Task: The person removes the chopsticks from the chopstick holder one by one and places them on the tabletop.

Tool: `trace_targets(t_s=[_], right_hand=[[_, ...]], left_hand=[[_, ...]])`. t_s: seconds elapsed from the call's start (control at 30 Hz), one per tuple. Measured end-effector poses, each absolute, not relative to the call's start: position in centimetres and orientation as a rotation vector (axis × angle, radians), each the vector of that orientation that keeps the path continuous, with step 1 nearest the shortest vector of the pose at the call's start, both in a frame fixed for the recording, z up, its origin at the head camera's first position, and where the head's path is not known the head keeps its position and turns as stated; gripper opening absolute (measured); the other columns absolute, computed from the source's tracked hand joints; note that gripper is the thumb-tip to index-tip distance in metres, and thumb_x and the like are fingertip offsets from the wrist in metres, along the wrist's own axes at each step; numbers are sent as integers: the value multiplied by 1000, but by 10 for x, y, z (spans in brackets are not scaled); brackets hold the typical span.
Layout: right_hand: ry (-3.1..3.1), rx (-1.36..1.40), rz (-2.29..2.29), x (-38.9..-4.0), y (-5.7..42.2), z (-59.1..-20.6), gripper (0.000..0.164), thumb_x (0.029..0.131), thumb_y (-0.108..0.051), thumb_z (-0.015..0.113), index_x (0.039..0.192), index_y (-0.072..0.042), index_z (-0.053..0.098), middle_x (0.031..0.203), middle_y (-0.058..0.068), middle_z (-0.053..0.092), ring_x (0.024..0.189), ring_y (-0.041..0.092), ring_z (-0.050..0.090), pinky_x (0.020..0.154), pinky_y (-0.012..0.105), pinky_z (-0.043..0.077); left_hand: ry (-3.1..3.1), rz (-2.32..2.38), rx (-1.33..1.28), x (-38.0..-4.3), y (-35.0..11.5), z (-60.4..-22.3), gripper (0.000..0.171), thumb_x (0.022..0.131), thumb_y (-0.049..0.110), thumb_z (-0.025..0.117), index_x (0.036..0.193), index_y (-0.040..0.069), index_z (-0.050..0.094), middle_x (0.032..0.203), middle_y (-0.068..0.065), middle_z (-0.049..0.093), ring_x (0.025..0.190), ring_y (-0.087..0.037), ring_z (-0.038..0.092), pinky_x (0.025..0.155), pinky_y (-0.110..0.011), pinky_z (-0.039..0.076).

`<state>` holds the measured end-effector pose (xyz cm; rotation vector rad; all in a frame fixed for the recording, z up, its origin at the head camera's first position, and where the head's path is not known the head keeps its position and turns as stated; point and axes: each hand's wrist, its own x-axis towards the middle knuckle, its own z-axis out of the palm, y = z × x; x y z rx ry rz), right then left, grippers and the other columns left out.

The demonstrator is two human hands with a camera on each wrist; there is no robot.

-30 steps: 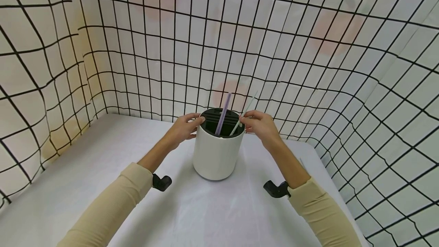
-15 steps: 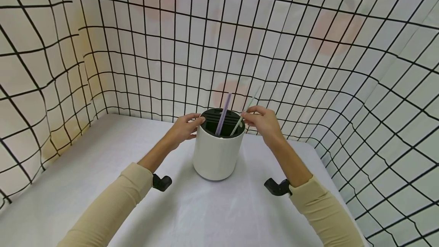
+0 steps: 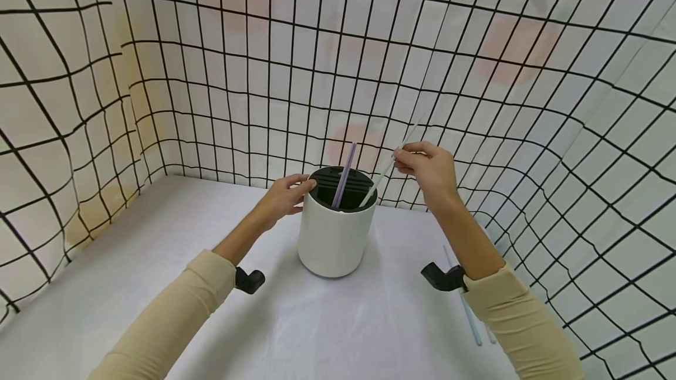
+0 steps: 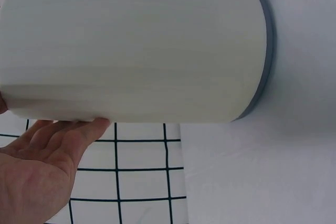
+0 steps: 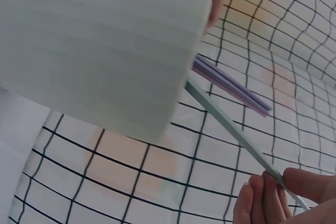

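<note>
I see the right hand (image 3: 431, 172) (the nearer) pinching the thin pale-green stick (image 3: 379, 182) slanting down-left into the white, black-rimmed cylinder (image 3: 334, 242).

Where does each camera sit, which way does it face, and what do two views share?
Head: on the head, facing forward and down at the white container; left hand, right hand and sleeves show.
Left wrist: on that wrist, facing the white container's side; mostly the left hand shows, lower left.
Right wrist: on that wrist, facing the white container, purple sticks and green stick; right hand lower right, left hand at top.
Shared: head and right wrist both show those sticks.
</note>
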<state>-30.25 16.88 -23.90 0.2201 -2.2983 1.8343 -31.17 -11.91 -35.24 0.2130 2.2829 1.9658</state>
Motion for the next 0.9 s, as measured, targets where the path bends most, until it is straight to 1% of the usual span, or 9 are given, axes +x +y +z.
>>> trace_targets(t_s=[0.13, 0.17, 0.23, 0.43, 0.6, 0.73, 0.9], right_hand=[[-2146, 225, 1916, -297, 175, -224, 24, 94, -17, 75, 109, -1, 65, 92, -1, 75, 85, 12, 74, 85, 20, 61], [-2113, 219, 1927, -296, 177, -220, 24, 93, -16, 75, 109, -1, 65, 92, 1, 75, 84, 12, 74, 85, 21, 61], [-2070, 191, 1931, -294, 181, -214, 24, 93, -17, 76, 108, -2, 65, 91, 0, 76, 83, 12, 74, 86, 21, 60], [-2047, 176, 1944, -289, 200, -204, 28, 93, -17, 76, 111, 1, 63, 88, -1, 75, 80, 11, 74, 88, 25, 62], [-2078, 148, 1957, -285, 217, -208, 30, 92, -16, 76, 112, 0, 60, 91, -1, 75, 77, 12, 75, 84, 27, 63], [-2138, 123, 1939, -284, 227, -215, 30, 94, -17, 74, 114, -1, 58, 94, -3, 73, 77, 12, 75, 81, 28, 64], [-2152, 119, 1983, -286, 240, -227, 29, 96, -15, 72, 117, -1, 58, 103, 2, 70, 80, 12, 75, 77, 27, 64]], left_hand=[[2282, 1963, 217, -311, -119, -351, 64, 104, 39, 57, 157, 9, 36, 154, -16, 48, 144, -38, 45, 114, -51, 45], [2284, 1962, 217, -310, -118, -351, 64, 105, 39, 56, 157, 8, 36, 154, -16, 48, 144, -38, 45, 114, -50, 45], [2295, 1951, 221, -310, -119, -351, 64, 105, 39, 56, 157, 8, 36, 154, -17, 48, 143, -38, 45, 114, -50, 46], [2297, 1949, 229, -310, -118, -350, 64, 105, 39, 56, 157, 8, 36, 154, -17, 48, 143, -37, 46, 114, -49, 46], [2296, 1950, 237, -309, -118, -349, 65, 105, 39, 56, 157, 8, 35, 155, -17, 47, 144, -37, 45, 114, -50, 45], [2294, 1950, 233, -309, -118, -350, 65, 105, 39, 56, 157, 7, 35, 155, -17, 47, 144, -37, 45, 114, -50, 45], [2280, 1967, 235, -309, -119, -351, 64, 105, 39, 56, 157, 8, 36, 155, -16, 47, 144, -38, 44, 114, -50, 45]])
